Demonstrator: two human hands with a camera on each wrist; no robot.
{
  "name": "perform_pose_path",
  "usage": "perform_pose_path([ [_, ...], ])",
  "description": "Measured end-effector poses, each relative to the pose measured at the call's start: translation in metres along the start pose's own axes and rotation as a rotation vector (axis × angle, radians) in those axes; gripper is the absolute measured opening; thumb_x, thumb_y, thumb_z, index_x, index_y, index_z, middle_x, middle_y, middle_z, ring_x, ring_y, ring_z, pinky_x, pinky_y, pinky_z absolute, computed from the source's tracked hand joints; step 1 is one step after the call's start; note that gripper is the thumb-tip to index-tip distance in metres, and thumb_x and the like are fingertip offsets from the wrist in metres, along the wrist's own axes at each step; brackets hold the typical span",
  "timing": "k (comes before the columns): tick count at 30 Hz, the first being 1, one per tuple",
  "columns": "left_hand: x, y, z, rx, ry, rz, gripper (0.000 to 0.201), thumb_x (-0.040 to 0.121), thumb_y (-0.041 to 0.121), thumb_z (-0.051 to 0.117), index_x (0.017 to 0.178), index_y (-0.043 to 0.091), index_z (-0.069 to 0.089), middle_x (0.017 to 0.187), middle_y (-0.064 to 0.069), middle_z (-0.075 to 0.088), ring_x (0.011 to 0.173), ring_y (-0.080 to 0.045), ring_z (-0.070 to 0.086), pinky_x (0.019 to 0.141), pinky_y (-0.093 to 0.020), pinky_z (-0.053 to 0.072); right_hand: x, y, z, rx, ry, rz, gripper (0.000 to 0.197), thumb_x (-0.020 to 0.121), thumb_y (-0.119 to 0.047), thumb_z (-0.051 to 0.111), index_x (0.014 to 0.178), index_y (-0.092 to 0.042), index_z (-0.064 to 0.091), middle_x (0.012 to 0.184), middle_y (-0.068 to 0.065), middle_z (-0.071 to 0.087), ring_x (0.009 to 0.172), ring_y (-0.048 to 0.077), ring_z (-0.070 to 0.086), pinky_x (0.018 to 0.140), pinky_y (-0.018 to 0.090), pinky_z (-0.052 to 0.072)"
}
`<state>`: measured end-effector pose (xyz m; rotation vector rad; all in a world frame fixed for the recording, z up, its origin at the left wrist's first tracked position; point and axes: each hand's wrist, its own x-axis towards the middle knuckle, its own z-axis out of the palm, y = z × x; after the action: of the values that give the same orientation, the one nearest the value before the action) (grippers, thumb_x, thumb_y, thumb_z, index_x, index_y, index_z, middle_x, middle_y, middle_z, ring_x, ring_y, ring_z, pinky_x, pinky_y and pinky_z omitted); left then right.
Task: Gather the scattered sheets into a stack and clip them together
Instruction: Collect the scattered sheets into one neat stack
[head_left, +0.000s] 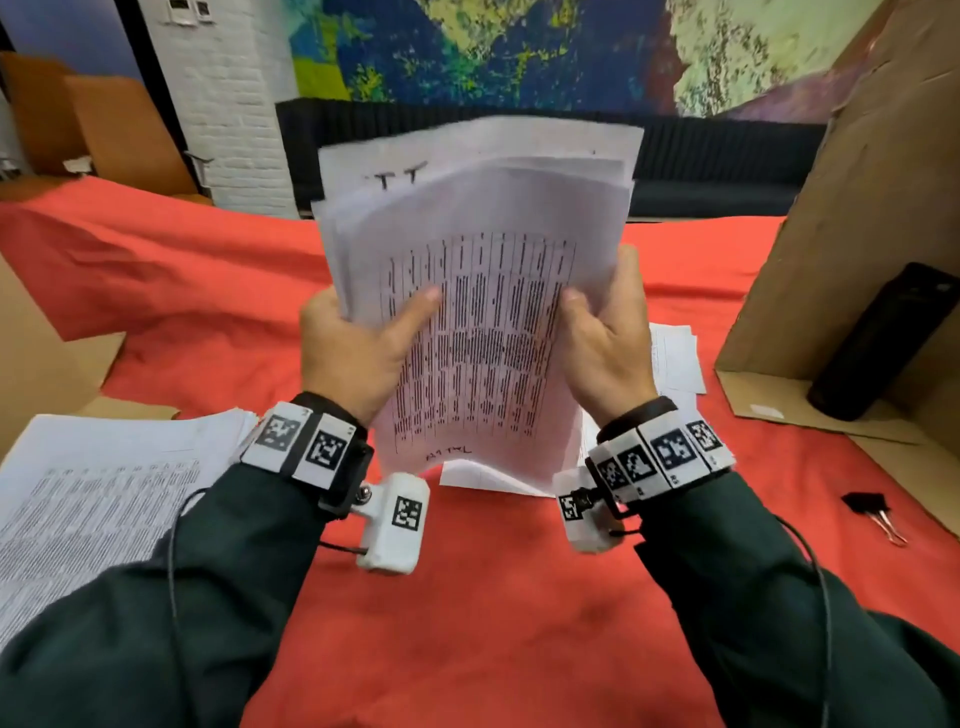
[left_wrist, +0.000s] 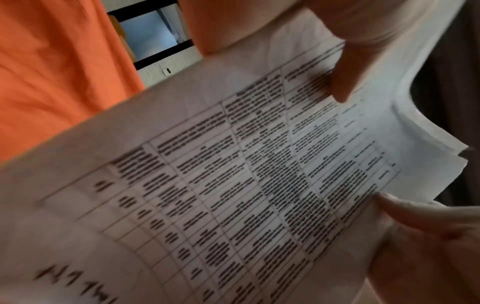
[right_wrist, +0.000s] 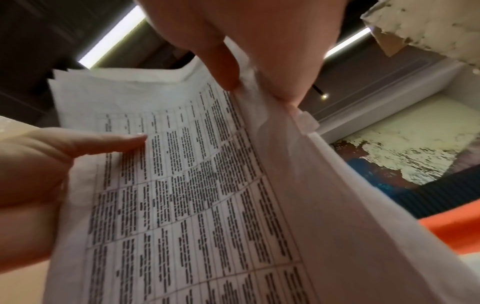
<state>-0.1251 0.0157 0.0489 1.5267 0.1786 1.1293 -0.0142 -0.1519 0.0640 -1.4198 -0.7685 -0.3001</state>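
I hold a bundle of white printed sheets (head_left: 483, 234) upright above the red cloth, its top edges uneven and fanned. The front sheet carries a table of text (left_wrist: 233, 185) with handwriting at its bottom. My left hand (head_left: 353, 348) grips the bundle's left edge, thumb on the front sheet (left_wrist: 340, 86). My right hand (head_left: 608, 348) grips the right edge, thumb pressing on the front (right_wrist: 228, 76). A black binder clip (head_left: 875, 514) lies on the cloth at the right, apart from both hands. More loose sheets (head_left: 675, 358) lie flat behind my right hand.
A separate stack of printed paper (head_left: 104, 509) lies at the near left on cardboard. An open cardboard box (head_left: 857, 208) stands at the right with a black bottle (head_left: 883, 343) leaning inside. The red cloth (head_left: 467, 597) covers the table.
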Motion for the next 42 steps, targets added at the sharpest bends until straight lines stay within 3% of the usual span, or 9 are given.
perform_pose_path([
  [4,0.009,-0.013,-0.014,-0.137,0.046,-0.087,0.028,0.075,0.024,0.09,0.099,0.018,0.078,0.102,-0.001,0.08,0.096,-0.021,0.076,0.089,-0.041,0.061,0.002,0.005,0.0,0.069,-0.06,0.116,0.032,0.091,-0.013,0.062,0.114,-0.017,0.039,0.113,0.011,0.062,0.097,0.017,0.066,0.081,0.034,0.059],
  [7,-0.005,-0.037,-0.02,0.05,-0.078,-0.192,0.028,0.074,0.028,0.089,0.099,0.022,0.078,0.097,0.008,0.08,0.092,-0.009,0.076,0.095,-0.041,0.06,-0.01,0.027,0.002,-0.011,-0.055,0.25,0.03,0.092,-0.008,0.064,0.114,-0.023,0.051,0.11,-0.002,0.068,0.098,0.013,0.068,0.091,0.042,0.058],
  [11,-0.007,-0.033,-0.017,0.227,-0.086,-0.134,0.012,0.076,0.031,0.088,0.083,0.029,0.078,0.084,0.017,0.079,0.081,-0.003,0.076,0.081,-0.035,0.064,-0.011,0.024,0.004,-0.011,-0.048,0.151,0.028,0.097,0.005,0.051,0.116,-0.016,0.051,0.104,-0.006,0.066,0.088,-0.005,0.064,0.079,0.019,0.052],
  [16,-0.004,-0.016,-0.022,0.01,-0.057,-0.128,0.028,0.071,0.027,0.089,0.094,0.02,0.074,0.088,0.009,0.08,0.083,-0.007,0.076,0.074,-0.021,0.059,-0.011,0.025,-0.006,0.064,-0.062,0.163,0.041,0.094,-0.005,0.065,0.124,-0.014,0.038,0.121,0.012,0.061,0.092,0.003,0.067,0.077,0.022,0.055],
  [20,-0.019,-0.023,-0.015,0.051,-0.084,-0.155,0.015,0.078,0.02,0.086,0.087,0.025,0.075,0.087,0.011,0.079,0.083,-0.008,0.075,0.077,-0.022,0.058,-0.02,0.035,-0.004,-0.021,-0.015,0.214,0.015,0.09,-0.011,0.057,0.099,-0.022,0.05,0.1,0.013,0.066,0.086,0.019,0.062,0.074,0.046,0.055],
  [29,-0.013,-0.021,-0.016,0.009,-0.089,-0.205,0.026,0.073,0.031,0.09,0.093,0.022,0.078,0.096,0.005,0.08,0.092,-0.012,0.075,0.091,-0.04,0.06,-0.021,0.035,-0.009,0.077,-0.067,0.234,0.025,0.098,-0.007,0.058,0.118,-0.021,0.053,0.111,-0.001,0.069,0.096,0.008,0.068,0.085,0.033,0.057],
  [33,-0.017,-0.015,-0.009,0.292,-0.029,-0.096,0.048,0.073,0.052,0.085,0.077,0.005,0.074,0.076,-0.012,0.077,0.064,-0.018,0.064,0.062,-0.047,0.06,-0.027,0.029,-0.005,-0.063,-0.065,0.089,0.028,0.1,0.004,0.048,0.118,-0.016,0.057,0.103,-0.016,0.065,0.09,-0.012,0.061,0.082,0.013,0.047],
  [37,-0.007,0.009,-0.008,0.228,0.055,0.084,0.013,0.079,0.032,0.087,0.076,0.027,0.075,0.073,0.019,0.075,0.07,0.0,0.072,0.061,-0.024,0.061,-0.014,0.011,-0.01,0.011,-0.068,-0.044,0.021,0.1,0.001,0.051,0.114,-0.01,0.042,0.097,-0.009,0.061,0.082,-0.005,0.06,0.074,0.017,0.05],
  [42,-0.038,-0.022,-0.022,0.132,-0.095,-0.097,0.014,0.072,0.024,0.086,0.082,0.026,0.076,0.074,0.022,0.076,0.069,0.005,0.07,0.065,-0.014,0.053,-0.048,0.045,-0.019,0.08,-0.089,0.205,0.026,0.093,-0.01,0.062,0.115,-0.022,0.053,0.112,-0.003,0.069,0.098,0.004,0.067,0.086,0.025,0.052],
])
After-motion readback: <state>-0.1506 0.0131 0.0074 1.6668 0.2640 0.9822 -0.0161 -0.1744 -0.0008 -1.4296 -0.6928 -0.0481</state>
